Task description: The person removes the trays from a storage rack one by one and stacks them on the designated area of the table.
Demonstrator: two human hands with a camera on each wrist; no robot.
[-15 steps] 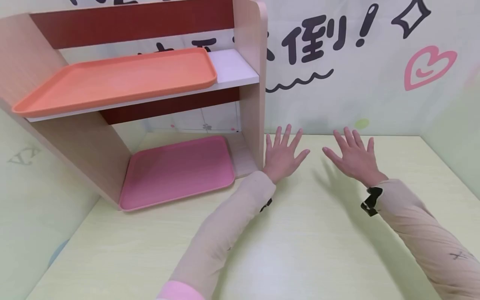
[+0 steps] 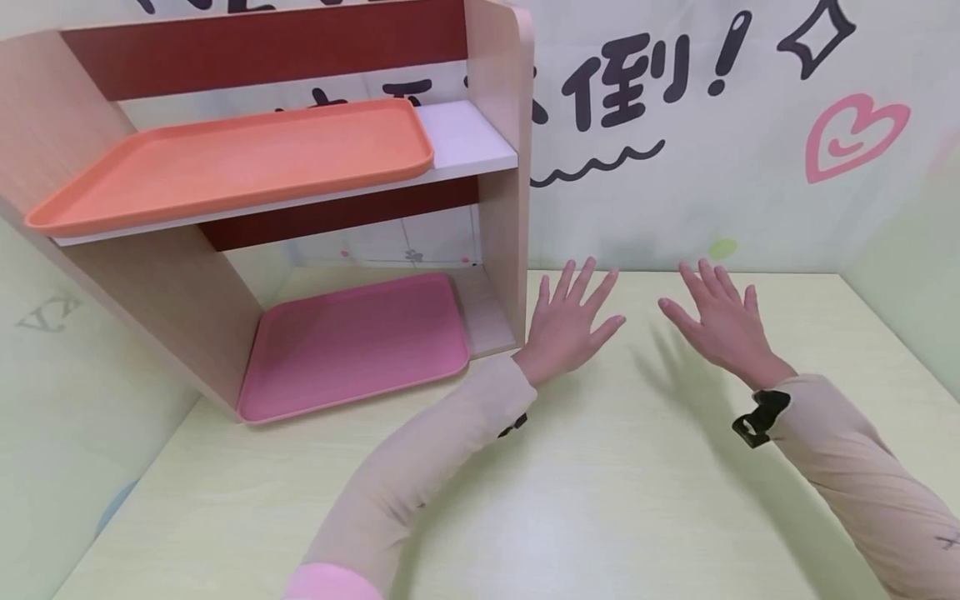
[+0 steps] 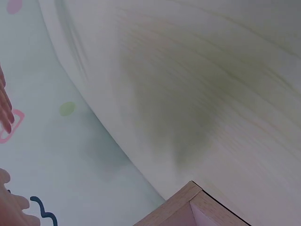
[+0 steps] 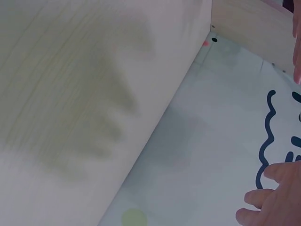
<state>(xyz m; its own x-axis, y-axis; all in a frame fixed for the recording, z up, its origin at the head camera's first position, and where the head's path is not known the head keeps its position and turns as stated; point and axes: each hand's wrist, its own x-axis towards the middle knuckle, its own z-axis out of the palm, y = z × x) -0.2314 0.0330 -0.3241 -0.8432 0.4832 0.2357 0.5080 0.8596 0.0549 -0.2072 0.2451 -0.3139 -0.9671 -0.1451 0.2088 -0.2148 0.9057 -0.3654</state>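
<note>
Both hands are bare, with straight, spread fingers and nothing held. In the head view my left hand (image 2: 566, 329) hovers over the table just right of the shelf unit's (image 2: 504, 250) side panel. My right hand (image 2: 723, 329) is farther right, its shadow on the tabletop below. Fingertips of the left hand (image 3: 11, 205) show at the lower left of the left wrist view. The right wrist view has part of the right hand (image 4: 277, 197) at its lower right corner.
On the upper shelf lies an orange tray (image 2: 270, 158); a pink tray (image 2: 352, 346) lies on the bottom level. The pale wooden table (image 2: 570, 500) meets a wall (image 2: 637, 217) with black lettering behind the hands, and side walls stand left and right.
Both hands have drawn slightly back toward me, the right one also a little to the right. The left forearm has shifted left. The trays and shelf have stayed put.
</note>
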